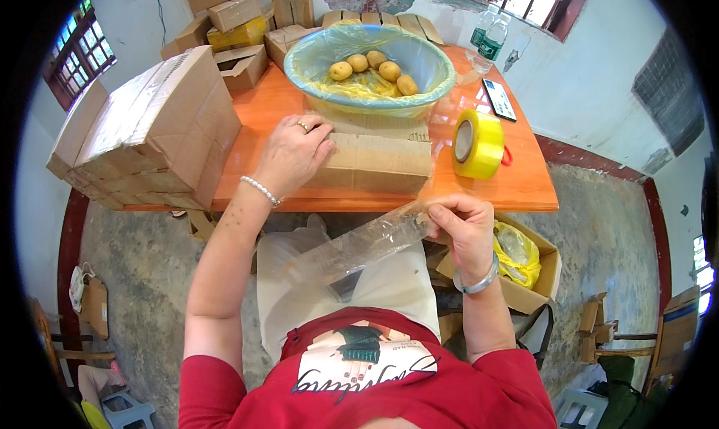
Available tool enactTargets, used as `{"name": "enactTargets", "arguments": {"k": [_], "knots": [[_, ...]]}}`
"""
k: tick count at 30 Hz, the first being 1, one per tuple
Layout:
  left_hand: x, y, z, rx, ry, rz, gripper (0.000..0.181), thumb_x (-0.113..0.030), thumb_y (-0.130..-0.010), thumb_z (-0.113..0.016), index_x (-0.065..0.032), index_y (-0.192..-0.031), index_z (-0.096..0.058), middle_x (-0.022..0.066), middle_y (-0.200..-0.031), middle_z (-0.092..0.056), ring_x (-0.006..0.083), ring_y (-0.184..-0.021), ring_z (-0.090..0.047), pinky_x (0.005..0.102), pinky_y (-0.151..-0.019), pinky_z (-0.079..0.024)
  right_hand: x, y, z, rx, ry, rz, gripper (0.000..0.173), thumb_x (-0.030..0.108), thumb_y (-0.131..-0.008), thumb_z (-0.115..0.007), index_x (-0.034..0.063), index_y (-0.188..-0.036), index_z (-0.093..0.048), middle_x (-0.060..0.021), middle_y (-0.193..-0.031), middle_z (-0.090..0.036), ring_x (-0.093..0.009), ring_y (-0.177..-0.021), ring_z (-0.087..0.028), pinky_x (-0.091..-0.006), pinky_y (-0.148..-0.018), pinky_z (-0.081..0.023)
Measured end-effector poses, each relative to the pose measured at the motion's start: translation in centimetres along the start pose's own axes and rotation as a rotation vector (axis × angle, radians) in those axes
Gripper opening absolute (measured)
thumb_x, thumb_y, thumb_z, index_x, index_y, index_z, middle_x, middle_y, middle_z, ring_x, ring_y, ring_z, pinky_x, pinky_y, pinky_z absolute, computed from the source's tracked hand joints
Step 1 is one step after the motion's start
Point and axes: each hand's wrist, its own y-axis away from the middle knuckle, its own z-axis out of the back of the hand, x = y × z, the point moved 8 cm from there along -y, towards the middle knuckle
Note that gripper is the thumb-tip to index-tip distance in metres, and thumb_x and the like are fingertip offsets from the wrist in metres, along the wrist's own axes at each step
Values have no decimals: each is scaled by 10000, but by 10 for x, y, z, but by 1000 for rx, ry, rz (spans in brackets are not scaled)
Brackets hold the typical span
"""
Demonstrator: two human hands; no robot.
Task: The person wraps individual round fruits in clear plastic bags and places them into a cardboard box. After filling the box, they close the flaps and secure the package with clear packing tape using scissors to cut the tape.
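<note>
My left hand (pixel 296 151) rests on the top left part of a small cardboard box (pixel 376 162) near the table's front edge, fingers bent over it. My right hand (pixel 462 224) pinches one end of a strip of clear packing tape (pixel 365 246), which hangs slanting down to the left over my lap. A large roll of yellowish tape (pixel 480 144) stands on its rim to the right of the box. Behind the box is a blue plastic basin (pixel 297 83) lined with a thin plastic bag, with several potatoes (pixel 389 71) in it.
A large taped carton (pixel 163 131) stands at the table's left. Smaller cardboard boxes (pixel 239 13) are piled behind it. Two plastic bottles (pixel 491 41) and a phone (pixel 499 99) lie towards the back right. Below the table's right edge, an open carton (pixel 547 285) holds a yellow bag (pixel 519 255).
</note>
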Motion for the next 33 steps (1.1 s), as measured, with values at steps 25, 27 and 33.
{"name": "enactTargets", "arguments": {"k": [25, 27, 33], "knots": [[14, 33, -8, -38, 461, 364, 309, -96, -839, -570, -34, -1141, -598, 180, -1275, -517, 304, -1184, -488, 359, -984, -384, -2, -80, 21, -287, -189, -25, 93, 100, -813, -677, 9, -800, -659, -26, -644, -604, -76, -454, -513, -197, -397, -363], [24, 40, -18, -84, 451, 326, 386, -119, -866, -556, 10, -1227, -518, 158, -1289, -510, 267, -1214, -458, 338, -1021, -343, -8, -88, 22, -278, -164, -31, 94, 99, -812, -680, 8, -800, -659, -25, -642, -603, -70, -447, -508, -192, -379, -351], [36, 46, -30, -140, 709, 399, 346, -64, -876, -539, 22, -1211, -553, 123, -1345, -475, 213, -1239, -436, 320, -1047, -317, -13, -94, 25, -288, -109, -53, 91, 86, -813, -672, -1, -795, -653, -37, -635, -601, -70, -428, -501, -194, -340, -337]]}}
